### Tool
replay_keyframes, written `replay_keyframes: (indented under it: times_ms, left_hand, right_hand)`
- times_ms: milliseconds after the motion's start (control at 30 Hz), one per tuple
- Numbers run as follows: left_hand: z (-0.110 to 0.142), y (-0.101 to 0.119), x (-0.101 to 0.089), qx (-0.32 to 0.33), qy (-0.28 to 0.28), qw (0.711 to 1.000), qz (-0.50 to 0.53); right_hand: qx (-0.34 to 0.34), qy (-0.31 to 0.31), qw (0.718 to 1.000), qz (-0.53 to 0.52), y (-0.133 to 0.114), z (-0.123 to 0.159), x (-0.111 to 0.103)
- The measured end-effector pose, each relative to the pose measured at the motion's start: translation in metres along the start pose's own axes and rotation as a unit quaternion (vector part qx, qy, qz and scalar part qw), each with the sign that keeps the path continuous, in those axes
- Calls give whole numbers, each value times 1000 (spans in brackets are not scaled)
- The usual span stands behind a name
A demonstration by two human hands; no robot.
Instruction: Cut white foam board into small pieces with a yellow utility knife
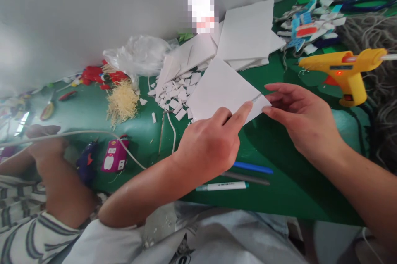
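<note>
A square white foam board (223, 84) lies tilted like a diamond before me, with a dark line or cut across it near its right corner. My left hand (214, 138) is closed at the board's near edge, its index finger stretched along the surface beside that line. At the right corner, my right hand (305, 117) pinches the narrow end piece between thumb and fingers. Small white foam scraps (176, 92) are heaped just left of the board. Nearer my body lie a blue pen (252, 167), a grey stick (248, 178) and a white marker (228, 186).
More white boards (248, 28) are stacked behind. On the right are a yellow glue gun (350, 70) with a lit red light, grey yarn (381, 49) and coloured scraps (305, 26). Left are a purple box (114, 155), a white cord (93, 132) and another person's arm (62, 177).
</note>
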State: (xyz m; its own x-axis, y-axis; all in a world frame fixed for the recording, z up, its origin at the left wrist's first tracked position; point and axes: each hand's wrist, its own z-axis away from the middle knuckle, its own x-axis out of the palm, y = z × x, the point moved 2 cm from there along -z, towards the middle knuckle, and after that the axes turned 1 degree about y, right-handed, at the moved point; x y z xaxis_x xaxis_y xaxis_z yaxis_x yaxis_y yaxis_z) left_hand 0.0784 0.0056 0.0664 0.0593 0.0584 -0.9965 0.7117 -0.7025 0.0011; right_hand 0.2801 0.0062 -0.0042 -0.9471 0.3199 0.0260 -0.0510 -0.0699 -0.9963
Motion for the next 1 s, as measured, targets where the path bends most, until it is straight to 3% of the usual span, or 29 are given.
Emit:
replay_keyframes:
  times_ms: [333,733,1000]
  left_hand:
    - [1,7,-4,10,7,999,-32]
    - [-4,16,-15,-15,-92,991,-97]
    - [-8,15,-9,-21,-138,988,-61]
  right_hand:
    - [-38,-4,996,85,-1,3,-3]
    - [-54,-15,991,118,-1,3,-2]
    - [-38,-28,991,127,1,2,-2]
